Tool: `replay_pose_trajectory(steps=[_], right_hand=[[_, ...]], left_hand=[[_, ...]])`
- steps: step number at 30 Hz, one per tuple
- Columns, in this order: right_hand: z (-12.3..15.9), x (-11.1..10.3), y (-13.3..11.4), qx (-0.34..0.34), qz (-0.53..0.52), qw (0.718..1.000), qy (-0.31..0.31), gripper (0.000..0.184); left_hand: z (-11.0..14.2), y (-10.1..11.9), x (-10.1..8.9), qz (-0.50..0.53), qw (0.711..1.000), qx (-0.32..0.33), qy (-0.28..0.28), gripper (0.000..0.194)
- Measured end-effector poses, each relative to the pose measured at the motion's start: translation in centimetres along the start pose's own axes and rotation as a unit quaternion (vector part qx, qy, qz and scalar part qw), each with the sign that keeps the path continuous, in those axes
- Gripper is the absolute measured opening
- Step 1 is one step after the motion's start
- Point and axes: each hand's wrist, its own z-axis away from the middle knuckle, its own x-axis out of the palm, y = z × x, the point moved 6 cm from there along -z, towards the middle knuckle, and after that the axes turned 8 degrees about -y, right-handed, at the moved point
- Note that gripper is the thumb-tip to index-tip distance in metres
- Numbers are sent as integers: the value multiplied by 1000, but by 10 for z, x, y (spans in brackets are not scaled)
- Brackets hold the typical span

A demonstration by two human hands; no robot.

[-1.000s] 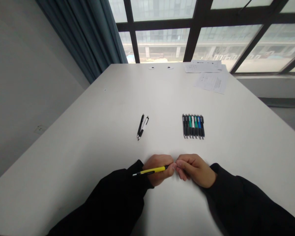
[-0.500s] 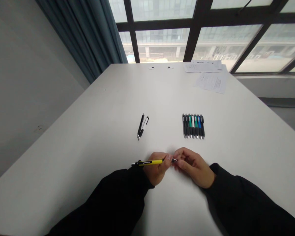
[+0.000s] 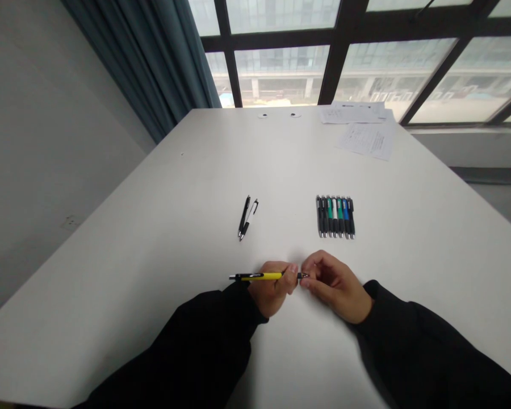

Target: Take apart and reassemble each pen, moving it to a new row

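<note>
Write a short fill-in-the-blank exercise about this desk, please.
The person's right hand reaches toward the metal tip of a slim yellow-and-black pen gripped in the ____ hand.
A row of multicoloured pens lies on the white table, to the ____ of two slim dark pens.
White printed papers lie near the table's ____ edge.

Answers: left, right, far.

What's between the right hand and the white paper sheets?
A row of black, green, white and blue click pens lies between the right hand and the white paper sheets, in the head view.
</note>
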Motion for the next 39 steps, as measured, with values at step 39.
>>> replay_pose_trajectory(steps=[39], right_hand=[[11,-13,-26,-183,286,936,88,10]], left_hand=[[-11,-31,-8,381,915,-108,77,33]])
